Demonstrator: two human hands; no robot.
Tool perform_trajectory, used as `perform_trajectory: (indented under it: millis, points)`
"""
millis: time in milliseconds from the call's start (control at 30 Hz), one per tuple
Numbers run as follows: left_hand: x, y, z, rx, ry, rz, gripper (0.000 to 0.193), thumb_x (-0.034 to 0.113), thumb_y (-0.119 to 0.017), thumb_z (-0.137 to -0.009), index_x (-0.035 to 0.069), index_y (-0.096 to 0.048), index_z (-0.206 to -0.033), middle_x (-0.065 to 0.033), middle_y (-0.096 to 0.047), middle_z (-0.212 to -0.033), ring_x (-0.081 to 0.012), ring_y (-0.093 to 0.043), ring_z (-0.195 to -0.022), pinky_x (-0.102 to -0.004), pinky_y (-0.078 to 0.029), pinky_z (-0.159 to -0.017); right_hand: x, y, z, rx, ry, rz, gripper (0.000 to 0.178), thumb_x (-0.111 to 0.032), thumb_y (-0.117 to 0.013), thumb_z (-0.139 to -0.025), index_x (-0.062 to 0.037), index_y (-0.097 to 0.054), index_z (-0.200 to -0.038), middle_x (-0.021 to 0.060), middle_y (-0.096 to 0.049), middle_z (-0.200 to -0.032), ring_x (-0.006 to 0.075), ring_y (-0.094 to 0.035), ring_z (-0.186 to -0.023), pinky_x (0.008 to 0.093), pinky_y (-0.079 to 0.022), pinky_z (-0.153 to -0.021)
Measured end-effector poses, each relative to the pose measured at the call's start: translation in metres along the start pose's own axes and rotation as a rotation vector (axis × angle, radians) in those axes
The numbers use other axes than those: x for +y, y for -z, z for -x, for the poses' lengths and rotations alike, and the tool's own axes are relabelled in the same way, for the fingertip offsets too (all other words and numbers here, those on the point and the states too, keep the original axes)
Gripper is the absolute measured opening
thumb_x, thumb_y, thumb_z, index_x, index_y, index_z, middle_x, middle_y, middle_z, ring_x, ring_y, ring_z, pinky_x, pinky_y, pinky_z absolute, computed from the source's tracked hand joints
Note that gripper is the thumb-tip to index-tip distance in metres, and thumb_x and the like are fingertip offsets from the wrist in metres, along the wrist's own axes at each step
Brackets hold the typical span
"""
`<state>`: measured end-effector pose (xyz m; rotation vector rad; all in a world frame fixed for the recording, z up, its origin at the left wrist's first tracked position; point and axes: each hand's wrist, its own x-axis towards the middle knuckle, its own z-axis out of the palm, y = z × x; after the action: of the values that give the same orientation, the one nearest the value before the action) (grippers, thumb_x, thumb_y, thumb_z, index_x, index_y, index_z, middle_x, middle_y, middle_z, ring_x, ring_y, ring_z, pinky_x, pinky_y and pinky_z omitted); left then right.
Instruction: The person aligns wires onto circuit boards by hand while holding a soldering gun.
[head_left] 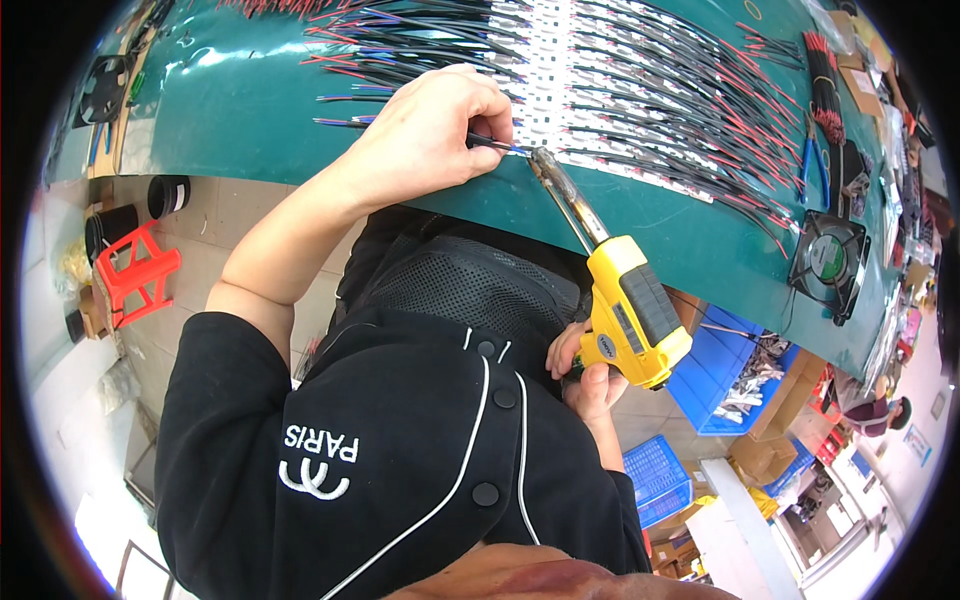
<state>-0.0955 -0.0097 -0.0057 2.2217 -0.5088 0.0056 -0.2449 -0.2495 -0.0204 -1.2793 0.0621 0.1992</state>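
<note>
My left hand (440, 125) is closed, its thumb and fingers pinching a black-sheathed cable (487, 141). The cable's blue end meets the near edge of a white panel of small circuit boards (547, 90). In my right hand (590, 375) is a yellow soldering gun (632, 310), gripped low by its handle, partly hidden behind the tool. Its metal tip points up and left, beside the blue wire end at the panel; contact cannot be made out. Rows of black cables with red and blue ends (690, 110) extend from both sides of the panel.
A green mat (240, 110) covers the bench. To the right are a black fan (830, 262), blue-handled pliers (815, 170) and a bundle of red-black wires (822, 85). Below the bench edge, a blue bin (690, 385) holds white parts; a red stool (138, 272) stands left.
</note>
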Motion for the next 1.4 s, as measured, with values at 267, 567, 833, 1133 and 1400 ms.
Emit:
perform_trajectory:
  millis: [267, 567, 833, 1133, 1400]
  points:
    - [-0.002, 0.002, -0.005, -0.024, 0.011, -0.012, 0.015, -0.003, -0.066, -0.062, -0.001, -0.060, -0.076, -0.0091, -0.058, -0.071, -0.0205, -0.055, -0.073, -0.0292, -0.046, -0.066, -0.006, 0.001, -0.002, -0.003, 0.004, 0.003, 0.072, -0.049, -0.062, -0.080, 0.0084, -0.038, -0.114, 0.0051, -0.047, -0.055, 0.0128, -0.044, -0.045, 0.0253, -0.039, -0.043]
    - [-0.001, 0.004, -0.007, -0.064, -0.001, -0.092, 0.016, -0.002, -0.066, -0.062, -0.001, -0.061, -0.076, -0.0099, -0.059, -0.073, -0.0234, -0.055, -0.074, -0.0307, -0.045, -0.067, -0.007, -0.001, -0.002, 0.020, 0.034, -0.005, 0.081, -0.049, -0.063, -0.079, 0.0119, -0.032, -0.123, 0.0041, -0.046, -0.053, 0.0122, -0.044, -0.042, 0.0249, -0.040, -0.042]
    - [-0.010, 0.012, -0.009, -0.090, -0.093, -0.038, 0.015, 0.001, -0.068, -0.066, -0.002, -0.063, -0.080, -0.0100, -0.060, -0.074, -0.0222, -0.056, -0.072, -0.0299, -0.045, -0.065, -0.009, -0.003, -0.004, 0.050, 0.042, -0.018, 0.082, -0.052, -0.061, -0.080, 0.0118, -0.032, -0.122, 0.0031, -0.044, -0.052, 0.0120, -0.043, -0.041, 0.0249, -0.039, -0.041]
    - [0.050, 0.071, -0.033, 0.505, -0.143, -0.208, 0.026, 0.017, -0.045, -0.095, -0.004, -0.058, -0.102, -0.0031, -0.052, -0.071, -0.0094, -0.044, -0.063, -0.0240, -0.036, -0.057, -0.021, 0.007, -0.030, 0.119, 0.198, 0.004, 0.079, -0.058, -0.045, -0.085, 0.0096, -0.028, -0.122, 0.0006, -0.038, -0.050, 0.0099, -0.037, -0.036, 0.0228, -0.036, -0.035]
    - [0.058, 0.097, -0.080, 0.219, -0.090, -0.200, 0.007, 0.004, -0.046, -0.086, -0.001, -0.050, -0.089, -0.0093, -0.047, -0.060, -0.0212, -0.048, -0.057, -0.0314, -0.039, -0.055, -0.052, 0.007, -0.080, 0.102, 0.288, -0.191, 0.076, -0.054, -0.046, -0.087, 0.0082, -0.027, -0.126, 0.0025, -0.039, -0.049, 0.0113, -0.038, -0.036, 0.0242, -0.037, -0.034]
